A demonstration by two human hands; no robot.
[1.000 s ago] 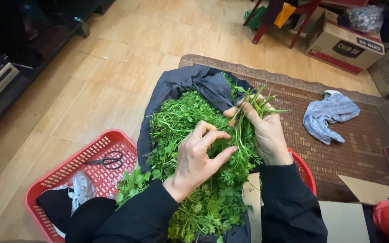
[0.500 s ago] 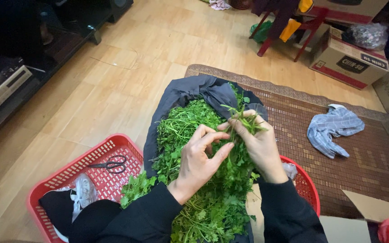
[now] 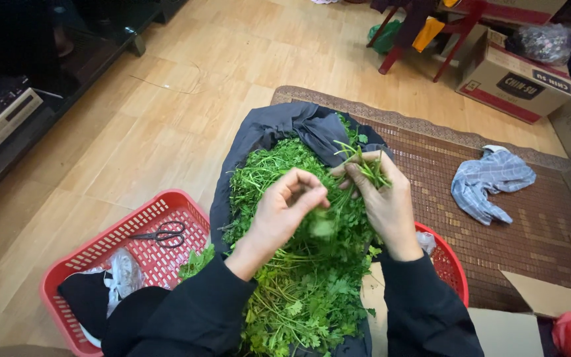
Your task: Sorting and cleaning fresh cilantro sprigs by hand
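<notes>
Seen from above: a heap of leafy green herbs (image 3: 299, 277), cilantro-like, piled on a dark grey cloth (image 3: 279, 129) spread between floor and lap, the cloth likely there to keep stems and leaves off the woven brown mat (image 3: 497, 244). Left hand (image 3: 285, 211) curled over the heap, fingertips pinched narrowly on a leafy bit, blurred below the thumb. Right hand (image 3: 381, 201) closed around a small bunch of sprigs (image 3: 361, 165), held clear of the pile, apparently to keep sorted stems apart from the loose mass.

Bunch's long axis running near upright and tilted away from the body, stem ends and thin tips fanning up and left past the fingers, the rest hidden in the palm. Stems in the heap lying mostly lengthwise, from near the lap toward the far end of the cloth.

Red plastic basket (image 3: 100, 251) just beside the cloth on the left, within easy reach, holding black-handled scissors (image 3: 163, 233) and a crumpled clear bag (image 3: 123, 271). Second red basket rim (image 3: 447, 258) showing to the right, under the forearm. Pale checked rag (image 3: 490, 182) well apart on the mat; cardboard boxes (image 3: 513, 79) beyond.
</notes>
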